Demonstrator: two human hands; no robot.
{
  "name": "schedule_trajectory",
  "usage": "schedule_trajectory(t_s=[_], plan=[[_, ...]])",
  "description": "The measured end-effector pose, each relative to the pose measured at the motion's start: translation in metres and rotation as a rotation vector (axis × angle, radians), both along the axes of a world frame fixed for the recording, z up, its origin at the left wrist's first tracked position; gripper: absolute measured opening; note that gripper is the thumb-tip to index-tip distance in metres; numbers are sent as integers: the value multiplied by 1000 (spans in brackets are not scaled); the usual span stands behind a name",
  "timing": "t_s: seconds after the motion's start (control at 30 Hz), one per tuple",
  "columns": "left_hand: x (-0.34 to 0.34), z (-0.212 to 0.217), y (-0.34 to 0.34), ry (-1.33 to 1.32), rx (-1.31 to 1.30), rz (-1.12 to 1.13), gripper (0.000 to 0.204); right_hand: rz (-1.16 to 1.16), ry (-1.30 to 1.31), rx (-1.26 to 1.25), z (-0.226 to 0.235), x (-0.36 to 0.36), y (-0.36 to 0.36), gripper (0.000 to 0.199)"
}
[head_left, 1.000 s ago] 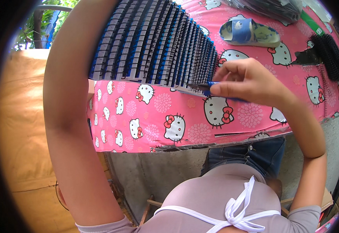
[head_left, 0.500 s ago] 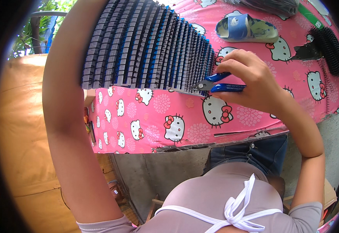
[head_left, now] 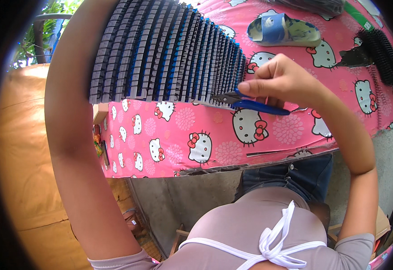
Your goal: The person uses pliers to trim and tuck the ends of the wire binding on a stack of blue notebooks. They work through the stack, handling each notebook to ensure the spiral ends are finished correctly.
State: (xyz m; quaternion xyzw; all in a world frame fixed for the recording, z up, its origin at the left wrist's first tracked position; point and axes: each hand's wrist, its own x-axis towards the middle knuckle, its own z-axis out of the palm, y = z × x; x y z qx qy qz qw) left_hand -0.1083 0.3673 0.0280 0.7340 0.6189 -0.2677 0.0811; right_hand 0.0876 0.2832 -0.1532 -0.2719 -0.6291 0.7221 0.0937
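Blue-handled snips point(head_left: 250, 102) in right hand point(head_left: 279, 81), now lower against ribbed stack point(head_left: 169, 49).

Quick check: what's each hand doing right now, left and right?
Left: hand hidden behind the stack of blue-and-grey strips; cannot tell.
Right hand: closed on blue-handled snips at the stack's edge.

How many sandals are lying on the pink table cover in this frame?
1. A single blue sandal lies at the far edge of the pink table cover, beyond the right hand holding the blue-handled snips. A second one may lie out of view.
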Motion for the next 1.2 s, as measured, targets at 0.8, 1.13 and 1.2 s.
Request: schedule_trajectory(t_s=[0.8,1.13,1.2], plan=[[3,-2,1,-2,0,1,63,-290,328,1342,-35,10,-23,42],[5,-5,1,10,-13,2,63,9,156,343,-23,-5,2,35],[2,-6,2,13,-11,4,63,53,11,60,-14,-4,1,35]])
